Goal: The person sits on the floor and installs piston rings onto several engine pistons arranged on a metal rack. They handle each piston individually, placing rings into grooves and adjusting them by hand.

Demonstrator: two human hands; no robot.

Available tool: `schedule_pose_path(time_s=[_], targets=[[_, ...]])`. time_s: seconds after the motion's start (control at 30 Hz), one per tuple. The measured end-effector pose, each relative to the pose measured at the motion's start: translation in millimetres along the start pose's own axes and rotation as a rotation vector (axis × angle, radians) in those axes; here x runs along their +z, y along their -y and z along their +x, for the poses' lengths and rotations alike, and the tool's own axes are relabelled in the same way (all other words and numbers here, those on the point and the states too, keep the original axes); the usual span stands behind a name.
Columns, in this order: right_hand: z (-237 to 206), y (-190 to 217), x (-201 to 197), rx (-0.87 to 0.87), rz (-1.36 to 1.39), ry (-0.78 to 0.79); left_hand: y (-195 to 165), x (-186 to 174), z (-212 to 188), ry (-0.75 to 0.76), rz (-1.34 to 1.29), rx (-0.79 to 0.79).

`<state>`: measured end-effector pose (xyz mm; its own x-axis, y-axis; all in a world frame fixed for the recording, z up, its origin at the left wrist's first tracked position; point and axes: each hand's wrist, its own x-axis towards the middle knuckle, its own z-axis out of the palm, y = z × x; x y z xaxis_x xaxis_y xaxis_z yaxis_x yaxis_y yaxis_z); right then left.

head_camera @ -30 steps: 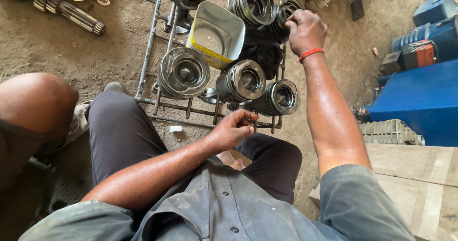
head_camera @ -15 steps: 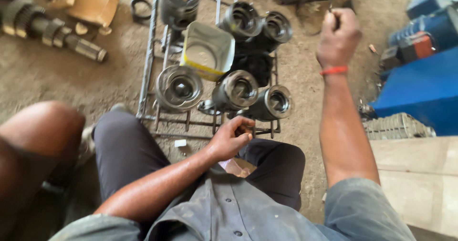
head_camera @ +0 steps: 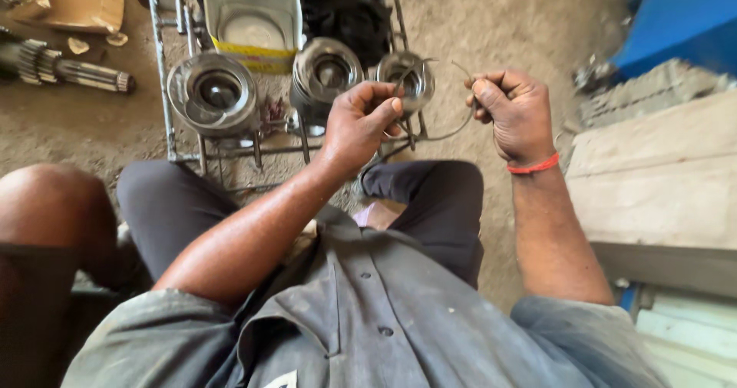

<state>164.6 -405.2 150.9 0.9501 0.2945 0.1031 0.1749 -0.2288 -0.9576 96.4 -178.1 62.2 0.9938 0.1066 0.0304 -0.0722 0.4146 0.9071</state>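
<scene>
so the biggest thing here is the dirt floor (head_camera: 491, 50) and the person sitting on it in a grey shirt (head_camera: 368, 319), knees apart, with a metal rack (head_camera: 165, 112) right in front of them. on the rack there's a row of pistons standing on end – a left piston (head_camera: 217, 90), a middle piston (head_camera: 328, 72) and a right piston (head_camera: 407, 77) – plus a grey and yellow tub (head_camera: 249, 19) behind them. a splined shaft (head_camera: 65, 69) lies on the ground off to the left by some cardboard (head_camera: 73, 0), and there's a pale slab (head_camera: 652, 173) and something blue (head_camera: 679, 19) on the right. now the small stuff: both hands are up over the lap holding a thin wire ring (head_camera: 453, 127) between them. the left hand (head_camera: 365, 123) is pinched closed on one end of it, the right hand (head_camera: 514, 115) – the one with the red wristband (head_camera: 535, 165) – is pinched closed on the other end near the fingertips. the ring hangs as an open loop running side to side between the two hands, its gap up top, and it sits just this side of the right piston, which is the nearest one to it. the left hand is the closer one to that piston. compared with a half second ago, the right hand has come back from out over the rack and the left hand has lifted off the lap to meet it.
</scene>
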Motion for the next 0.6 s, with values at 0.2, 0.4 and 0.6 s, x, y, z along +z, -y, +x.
schedule_pose_path(time_s=[0.2,0.4,0.6], targets=[[-48,-54,-1,-0.189,-0.065,0.014,10,-19,-36,0.053,0.923,0.783],[-60,-93,-3,0.066,0.371,-0.040,13,-26,-21,0.308,1.179,1.047],[-18,-135,6,0.011,0.559,-0.059,-8,-14,10,0.375,1.529,1.055]])
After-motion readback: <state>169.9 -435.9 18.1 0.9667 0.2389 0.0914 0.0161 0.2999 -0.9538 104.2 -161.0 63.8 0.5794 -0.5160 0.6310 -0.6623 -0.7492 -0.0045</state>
